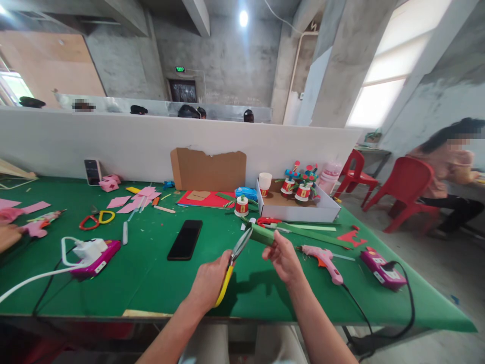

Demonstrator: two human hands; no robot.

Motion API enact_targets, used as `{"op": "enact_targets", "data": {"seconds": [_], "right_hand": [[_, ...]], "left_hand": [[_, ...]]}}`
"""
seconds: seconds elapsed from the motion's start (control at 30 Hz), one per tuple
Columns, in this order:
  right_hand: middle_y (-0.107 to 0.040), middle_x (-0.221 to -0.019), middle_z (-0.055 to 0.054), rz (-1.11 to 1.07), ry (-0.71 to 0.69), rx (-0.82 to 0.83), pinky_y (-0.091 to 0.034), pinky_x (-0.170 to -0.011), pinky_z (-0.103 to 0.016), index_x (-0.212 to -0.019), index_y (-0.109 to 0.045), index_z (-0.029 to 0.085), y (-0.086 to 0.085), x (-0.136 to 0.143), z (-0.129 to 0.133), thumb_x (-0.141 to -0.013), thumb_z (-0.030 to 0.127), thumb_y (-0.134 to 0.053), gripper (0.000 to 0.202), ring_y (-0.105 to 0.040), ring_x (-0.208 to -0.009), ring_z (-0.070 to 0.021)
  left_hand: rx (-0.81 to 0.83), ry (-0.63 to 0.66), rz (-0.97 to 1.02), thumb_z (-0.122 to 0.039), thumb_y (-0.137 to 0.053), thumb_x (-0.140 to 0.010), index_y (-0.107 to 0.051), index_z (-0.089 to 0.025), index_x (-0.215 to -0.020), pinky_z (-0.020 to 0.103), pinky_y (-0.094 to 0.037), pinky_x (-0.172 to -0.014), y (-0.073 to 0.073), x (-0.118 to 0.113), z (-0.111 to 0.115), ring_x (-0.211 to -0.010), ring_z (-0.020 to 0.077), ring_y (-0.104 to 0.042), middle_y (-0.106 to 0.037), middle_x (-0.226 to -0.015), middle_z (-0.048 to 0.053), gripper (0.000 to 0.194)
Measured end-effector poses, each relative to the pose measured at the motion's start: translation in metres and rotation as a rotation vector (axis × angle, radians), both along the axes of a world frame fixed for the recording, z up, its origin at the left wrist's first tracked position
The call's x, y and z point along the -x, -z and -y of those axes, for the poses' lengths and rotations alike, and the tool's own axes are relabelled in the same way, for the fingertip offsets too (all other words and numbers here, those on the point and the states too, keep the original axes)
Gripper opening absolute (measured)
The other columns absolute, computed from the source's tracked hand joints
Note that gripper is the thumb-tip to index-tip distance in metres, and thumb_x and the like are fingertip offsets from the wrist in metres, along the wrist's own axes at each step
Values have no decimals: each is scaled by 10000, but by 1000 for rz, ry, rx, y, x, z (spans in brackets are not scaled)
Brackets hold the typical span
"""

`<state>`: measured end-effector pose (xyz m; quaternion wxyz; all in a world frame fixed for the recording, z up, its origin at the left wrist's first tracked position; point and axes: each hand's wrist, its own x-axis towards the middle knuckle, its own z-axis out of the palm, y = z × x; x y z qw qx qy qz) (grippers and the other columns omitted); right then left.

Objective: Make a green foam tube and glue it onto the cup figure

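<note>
Yellow-handled scissors (226,281) are gripped in my left hand (210,279), their metal blades angled up toward a green paper piece (262,234). My right hand (283,258) pinches that piece at its right end. The blade tips meet or overlap its left end; whether they are cutting into it I cannot tell. Just behind stands a small red-and-white cup figure (241,206) with green spiral arms. Red-handled scissors (270,221) lie beyond the green piece, beside long green strips (318,236).
A black phone (185,240) lies left of my hands. At right are a pink glue gun (324,260), a purple power strip (382,270) and a white box (299,211) of cup figures. Another purple strip (96,259) is at left. Another person's hand (9,236) shows at the left edge.
</note>
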<state>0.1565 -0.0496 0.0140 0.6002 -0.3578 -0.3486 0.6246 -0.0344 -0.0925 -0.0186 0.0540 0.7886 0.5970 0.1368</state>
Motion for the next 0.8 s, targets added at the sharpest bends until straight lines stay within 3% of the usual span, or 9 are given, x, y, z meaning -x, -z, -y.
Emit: {"op": "enact_targets", "data": {"seconds": [0.13,0.37,0.8], "right_hand": [[-527,-443,84,-51,8,51,-318,-313,-152,-594,-570,175,-3,-2,0,-531,448,-817,373,-455,-308,-44],[-654,-558,12,50,56,-68,-494,-508,-223,-707,-695,160,0,3,2,-545,432,-812,338,-619,-493,-123],[-680,-586,5,137,57,-122,-539,-574,-294,-720,-723,176,7,-2,2,-584,437,-786,301,-637,-508,-152]], "left_hand": [[-2,27,-32,-234,-337,-927,-447,-199,-1081,227,-388,-542,-1,2,1,-687,184,-665,-682,-812,41,193],[-77,34,-49,-245,-353,-911,-449,-177,-1086,259,-416,-578,2,-2,1,-667,203,-647,-649,-708,43,210],[-83,2,-58,-229,-350,-911,-469,-179,-1083,285,-436,-680,3,-6,0,-662,197,-633,-644,-682,39,215]]}}
